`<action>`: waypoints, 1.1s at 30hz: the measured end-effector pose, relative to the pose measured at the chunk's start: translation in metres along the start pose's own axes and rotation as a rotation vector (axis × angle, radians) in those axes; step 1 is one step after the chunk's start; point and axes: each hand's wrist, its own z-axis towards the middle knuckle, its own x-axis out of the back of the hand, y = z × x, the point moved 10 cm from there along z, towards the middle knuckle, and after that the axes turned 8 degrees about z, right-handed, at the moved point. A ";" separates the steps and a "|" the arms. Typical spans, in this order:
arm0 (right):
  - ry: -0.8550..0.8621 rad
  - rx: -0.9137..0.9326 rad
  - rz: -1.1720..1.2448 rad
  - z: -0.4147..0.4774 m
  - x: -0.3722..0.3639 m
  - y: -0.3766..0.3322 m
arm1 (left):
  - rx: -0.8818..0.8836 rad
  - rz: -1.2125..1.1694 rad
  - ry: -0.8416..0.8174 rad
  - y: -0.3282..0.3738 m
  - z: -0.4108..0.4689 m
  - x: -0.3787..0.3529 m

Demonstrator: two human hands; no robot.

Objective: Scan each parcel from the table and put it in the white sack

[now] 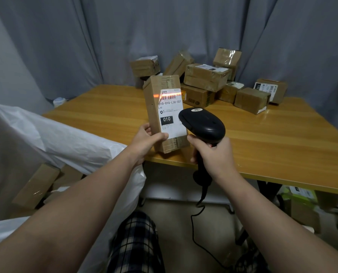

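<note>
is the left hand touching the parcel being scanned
Touching. The head view shows the left hand gripping the parcel at its lower end, thumb pressed on its front face.

The single view comes from the person's head, facing forward and tilted down over the near edge of the table point(282, 138). It sits close: both forearms run up from the bottom corners, and the left hand point(144, 139) gripping a parcel point(164, 113) and the right hand point(213, 154) gripping the scanner point(203, 125) fall at mid-frame. The wide lens bends the edges, taking in the sack point(65, 138) at left, the curtain point(85, 36) behind and the floor point(174, 209) below.
</note>
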 end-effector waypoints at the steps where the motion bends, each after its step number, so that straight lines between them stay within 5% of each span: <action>1: -0.005 -0.001 -0.007 0.000 0.000 0.000 | -0.002 -0.009 -0.004 -0.001 0.001 0.000; 6: 0.044 -0.009 0.080 0.002 0.003 0.004 | -0.021 0.034 -0.047 0.002 -0.005 -0.003; 11: 0.094 -0.178 0.409 0.016 -0.001 0.020 | -0.143 0.185 -0.145 0.026 -0.012 -0.014; 14: 0.101 -0.203 0.459 0.017 -0.004 0.029 | -0.253 0.198 -0.064 0.062 -0.013 -0.009; 20: 0.111 -0.195 0.416 0.015 -0.009 0.032 | -0.504 0.388 -0.010 0.118 -0.014 0.011; 33: -0.026 -0.010 -0.032 -0.015 -0.005 0.019 | -0.463 0.428 -0.050 0.129 -0.013 0.029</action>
